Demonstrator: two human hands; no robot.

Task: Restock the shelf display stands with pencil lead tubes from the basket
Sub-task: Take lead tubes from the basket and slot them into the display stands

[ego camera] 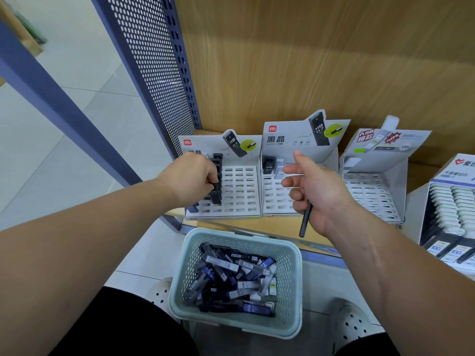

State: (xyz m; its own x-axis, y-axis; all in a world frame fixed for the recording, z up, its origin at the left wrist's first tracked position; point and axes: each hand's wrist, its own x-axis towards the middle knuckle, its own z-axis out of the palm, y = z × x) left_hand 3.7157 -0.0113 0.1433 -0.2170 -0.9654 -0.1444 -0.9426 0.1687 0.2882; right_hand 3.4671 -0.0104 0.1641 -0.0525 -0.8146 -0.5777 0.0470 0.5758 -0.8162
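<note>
Your left hand (191, 179) is clenched on a black tube (215, 193), its fingers pressing it down into a slot in the left column of the left stand (241, 191), which sits at the shelf's (282, 227) left end against the perforated panel (154, 73). That column already carries a row of tubes standing upright, so you appear to be filling it front to back. Your right hand (317, 194) waits over the middle stand (276, 196): the thumb and first fingers are spread loose, while the lower fingers curl around a spare tube (305, 220) that hangs down past the shelf's front edge, probably kept ready for the next slot. The middle stand holds only a few tubes at its back left corner, and the right stand (372, 191) looks nearly bare. The basket (293, 255) sits on the floor just below the shelf's front edge, between your feet, still heaped with tubes and within easy reach. Most slots remain open, so the restocking looks early.
</note>
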